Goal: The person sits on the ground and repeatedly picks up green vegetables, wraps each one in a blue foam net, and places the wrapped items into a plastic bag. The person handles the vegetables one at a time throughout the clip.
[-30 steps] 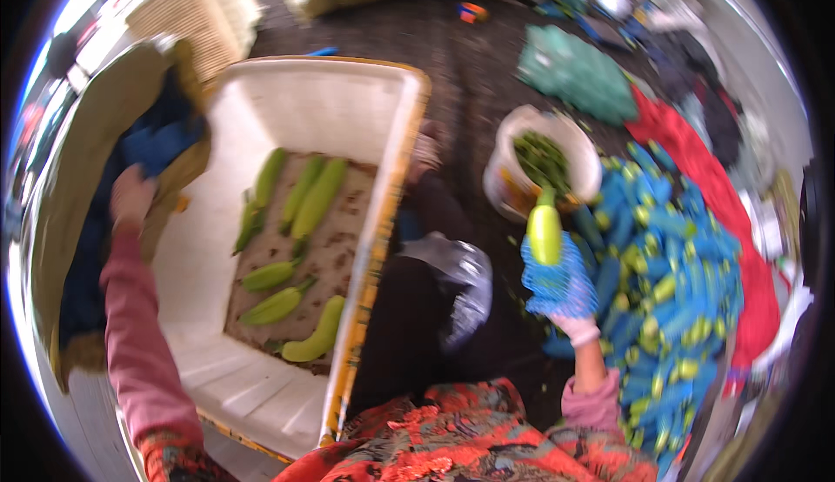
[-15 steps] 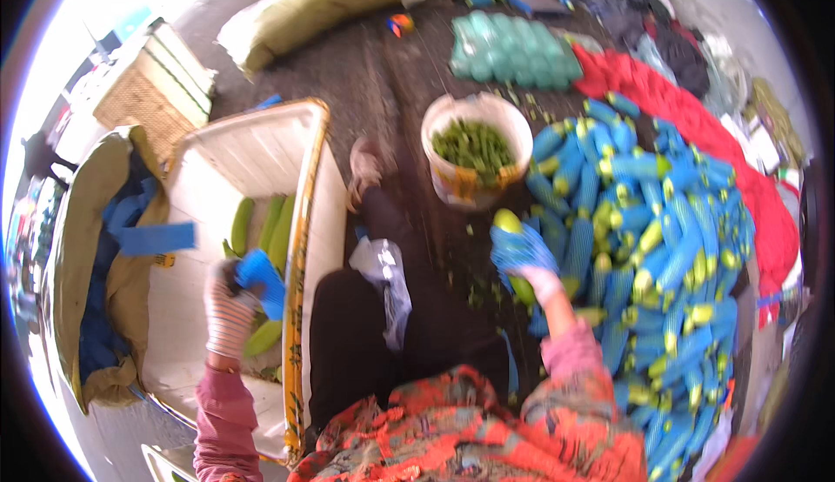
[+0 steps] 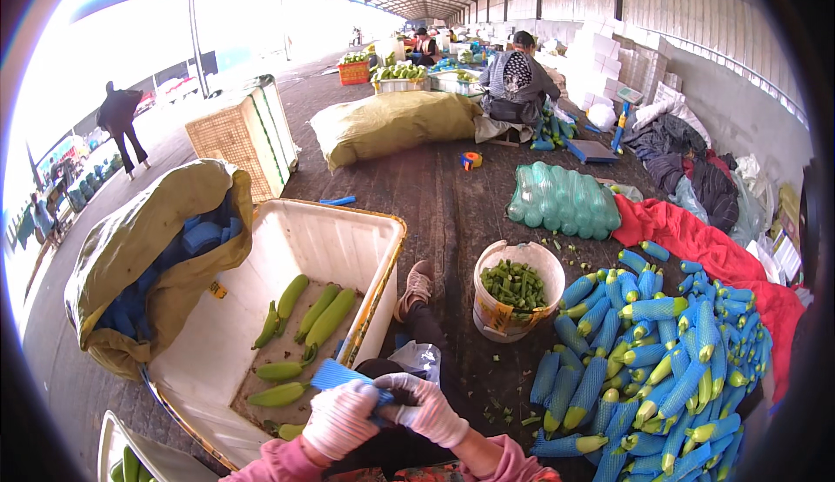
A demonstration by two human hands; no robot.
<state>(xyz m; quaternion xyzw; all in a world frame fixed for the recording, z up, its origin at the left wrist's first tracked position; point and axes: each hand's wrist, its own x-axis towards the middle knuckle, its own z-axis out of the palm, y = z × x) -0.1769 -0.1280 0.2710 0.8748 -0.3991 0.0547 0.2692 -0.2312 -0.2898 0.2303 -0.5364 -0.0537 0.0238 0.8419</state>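
Observation:
My left hand (image 3: 341, 419), in a striped white knit glove, is closed around a flattened blue foam net sleeve (image 3: 337, 376). Against it is my right hand (image 3: 428, 409), gloved with dark fingertips, its fingers pinching the lower end of the sleeve; the exact grip is partly hidden. Both hands are low in the view, over my lap and beside the rim of a white tub (image 3: 287, 221). Several bare green zucchini (image 3: 330, 317) lie in the tub. On my right is a large heap of zucchini in blue net sleeves (image 3: 657, 369).
Ahead stands a white bucket of cut green stems (image 3: 522, 295). A khaki sack of blue sleeves (image 3: 222, 212) leans on the tub's left. Beyond are a green net bag (image 3: 561, 202), red cloth (image 3: 696, 247), a stuffed sack (image 3: 404, 125) and a seated person (image 3: 519, 82).
My right hand has let go of a sleeved zucchini at the heap and come left to meet my left hand. The left hand, with its blue sleeve, has moved from over the tub. The view has tilted up.

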